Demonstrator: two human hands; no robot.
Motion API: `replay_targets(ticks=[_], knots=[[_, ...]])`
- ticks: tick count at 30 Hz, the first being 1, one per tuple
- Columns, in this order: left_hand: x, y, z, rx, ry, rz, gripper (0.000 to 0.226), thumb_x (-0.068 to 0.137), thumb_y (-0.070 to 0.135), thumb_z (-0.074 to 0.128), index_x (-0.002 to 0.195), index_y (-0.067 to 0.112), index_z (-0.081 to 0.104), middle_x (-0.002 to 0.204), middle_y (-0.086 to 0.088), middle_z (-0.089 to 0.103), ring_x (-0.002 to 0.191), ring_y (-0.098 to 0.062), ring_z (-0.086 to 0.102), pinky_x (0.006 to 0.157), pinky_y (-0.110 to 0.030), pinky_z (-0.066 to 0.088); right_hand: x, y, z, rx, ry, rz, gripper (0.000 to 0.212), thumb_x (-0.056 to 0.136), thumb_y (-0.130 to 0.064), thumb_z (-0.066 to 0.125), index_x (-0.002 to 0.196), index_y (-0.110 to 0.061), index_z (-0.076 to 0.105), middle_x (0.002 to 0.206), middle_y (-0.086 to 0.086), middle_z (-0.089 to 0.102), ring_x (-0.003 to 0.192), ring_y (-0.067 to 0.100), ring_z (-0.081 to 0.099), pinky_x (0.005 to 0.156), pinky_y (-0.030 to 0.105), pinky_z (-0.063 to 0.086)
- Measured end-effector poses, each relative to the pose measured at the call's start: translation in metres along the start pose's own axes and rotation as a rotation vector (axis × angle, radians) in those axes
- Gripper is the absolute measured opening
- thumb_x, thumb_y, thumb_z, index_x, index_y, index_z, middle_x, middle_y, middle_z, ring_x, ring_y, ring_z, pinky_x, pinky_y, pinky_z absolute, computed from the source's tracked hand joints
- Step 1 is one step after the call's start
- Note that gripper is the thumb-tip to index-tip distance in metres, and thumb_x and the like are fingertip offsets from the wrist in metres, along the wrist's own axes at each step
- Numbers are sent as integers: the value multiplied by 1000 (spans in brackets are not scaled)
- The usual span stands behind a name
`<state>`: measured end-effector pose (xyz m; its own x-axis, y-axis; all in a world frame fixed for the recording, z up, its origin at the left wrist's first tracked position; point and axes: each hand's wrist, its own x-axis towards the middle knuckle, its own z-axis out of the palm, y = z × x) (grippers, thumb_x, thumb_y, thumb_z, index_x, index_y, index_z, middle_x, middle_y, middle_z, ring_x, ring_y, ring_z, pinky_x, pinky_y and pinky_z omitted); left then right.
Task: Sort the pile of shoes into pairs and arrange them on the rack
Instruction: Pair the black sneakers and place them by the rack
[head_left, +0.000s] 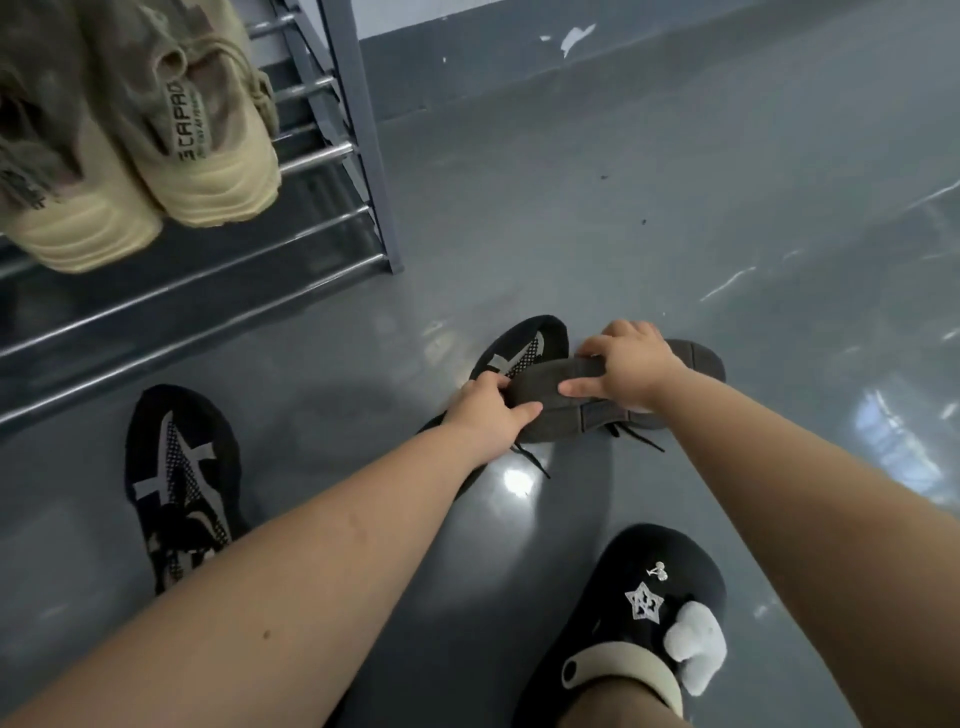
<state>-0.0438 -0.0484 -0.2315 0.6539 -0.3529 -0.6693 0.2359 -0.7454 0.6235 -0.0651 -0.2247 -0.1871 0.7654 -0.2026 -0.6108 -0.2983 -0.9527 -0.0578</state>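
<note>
Two hands meet on one dark grey shoe (587, 395), which lies on its side on the grey floor (623, 208), to the right of the rack (358, 130), with its sole turned toward the camera. The left hand (488, 415) holds the near end of this shoe, thumb curled on the sole, so its grip is clamped on the shoe. The right hand (628, 369) has its fingers curled over the upper edge and its thumb pressed on the sole, also clamped on the same shoe. Just behind the grey shoe, touching it, lies a black knit sneaker (524, 348) with grey stripes. A matching black sneaker (179, 478) rests on the floor in front of the rack, well apart from the first. On the rack stands a pair of tan sneakers (208, 140), heels outward. Farthest from the rack, a foot wears a black slipper (644, 603) with a star charm.
</note>
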Motion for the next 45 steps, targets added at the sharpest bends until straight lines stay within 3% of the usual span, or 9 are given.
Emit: replay_targets(ticks=[4,8,18,24,30,34,38,42,45], knots=[[-11,1,-6,-212,28,11,44,90,27,59,128,9,46,127,-8,56,116,-23,54,99,-29,42,-14,-4,-2,144,-62,1,62,82,-59,58,126,-17,49,121,8,60,118,26,48,105,35,28],[-29,3,-43,-436,104,42,35,91,27,59,121,9,53,120,-10,60,105,-22,59,95,-31,47,-31,-31,-13,384,-17,14,59,84,-55,59,126,-16,49,123,8,59,109,27,55,83,29,39],[-144,-42,-124,-685,97,95,38,90,13,60,125,3,53,111,-9,61,97,-20,61,71,-24,56,-98,-140,-52,375,11,-130,56,81,-58,61,119,-18,55,119,5,59,100,23,55,87,29,43],[-206,-98,-172,-656,247,137,43,85,20,68,125,13,57,122,-10,62,109,-23,62,95,-42,52,-138,-220,-44,343,25,-228,60,81,-61,58,122,-17,50,118,6,61,103,23,58,87,32,45],[-250,-138,-207,-546,425,174,43,81,22,71,122,16,58,117,0,61,111,-16,58,101,-32,45,-171,-278,-35,229,189,-237,66,89,-63,42,137,-17,44,138,9,48,127,28,45,104,40,39],[-266,-151,-216,-292,647,188,49,79,27,73,125,18,57,120,-3,51,111,-17,53,95,-22,38,-187,-306,-34,495,184,11,58,94,-59,36,113,-7,54,118,15,59,116,33,54,96,39,45],[-282,-149,-208,-27,721,255,51,82,33,69,129,25,52,119,2,45,109,-18,52,92,-25,38,-209,-338,-30,1253,-125,205,52,92,-58,43,116,-13,51,107,11,59,85,28,62,80,43,55],[-292,-150,-192,103,708,360,52,83,33,66,132,28,48,121,5,43,108,-16,53,85,-23,40,-221,-343,-35,1640,-320,226,47,90,-52,53,114,-12,47,102,14,57,104,31,60,73,38,54],[-293,-151,-176,231,682,494,50,84,26,66,132,24,51,124,2,45,106,-18,55,82,-28,45,-222,-334,-28,1667,-364,282,49,88,-44,61,118,-5,52,93,15,58,102,29,60,80,38,53]])
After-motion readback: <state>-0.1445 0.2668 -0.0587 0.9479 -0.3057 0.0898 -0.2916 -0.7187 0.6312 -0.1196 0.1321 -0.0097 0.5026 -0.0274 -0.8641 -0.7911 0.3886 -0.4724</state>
